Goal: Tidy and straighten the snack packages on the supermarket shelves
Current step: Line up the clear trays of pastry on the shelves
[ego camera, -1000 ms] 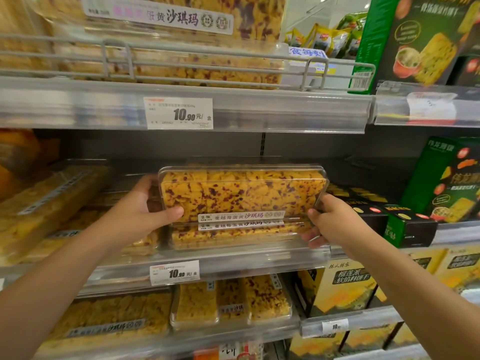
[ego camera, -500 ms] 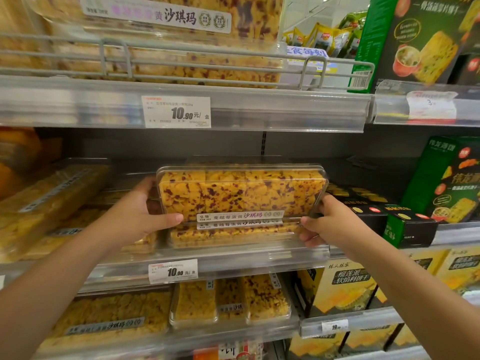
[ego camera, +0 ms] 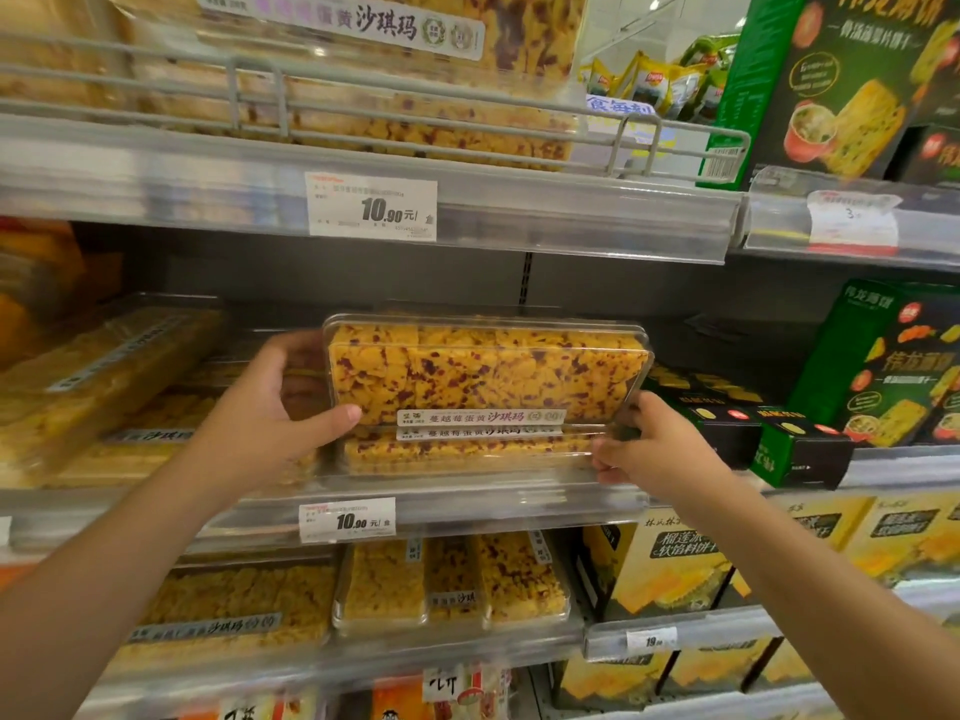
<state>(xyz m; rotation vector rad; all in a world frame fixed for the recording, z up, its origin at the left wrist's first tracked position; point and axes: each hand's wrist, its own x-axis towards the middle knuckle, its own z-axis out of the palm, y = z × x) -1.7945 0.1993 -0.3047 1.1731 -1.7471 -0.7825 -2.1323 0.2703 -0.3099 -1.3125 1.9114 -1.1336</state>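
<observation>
Your left hand [ego camera: 260, 423] grips the left end of the clear snack box [ego camera: 485, 374], thumb across the front lower corner, fingers [ego camera: 291, 345] wrapped behind the end wall, closed on it. Your right hand [ego camera: 660, 449] sits at the right lower corner, fingers [ego camera: 605, 454] curled under the front edge near where it meets the second box [ego camera: 467, 449] below; it touches the stack, but you cannot tell which box it holds.

The snack box stands tilted up on its long edge, face to you, on top of the second box, which lies flat at the front edge of the middle shelf [ego camera: 467, 504]. Its label strip runs along the bottom front, just above the lower box's label.

Room: above the box there's open dark space up to the upper shelf rail [ego camera: 519, 215]. Behind it, the shelf back is bare. On the left, flat boxes [ego camera: 104, 387] lie just beside your left hand, tight. On the right, black cartons [ego camera: 737, 423] sit just beside your right hand, with green cartons [ego camera: 893, 366] standing beyond them. A price tag [ego camera: 347, 519] sits on the front lip below the stack. On the lower shelf, more snack boxes [ego camera: 452, 579] lie near its front edge.
</observation>
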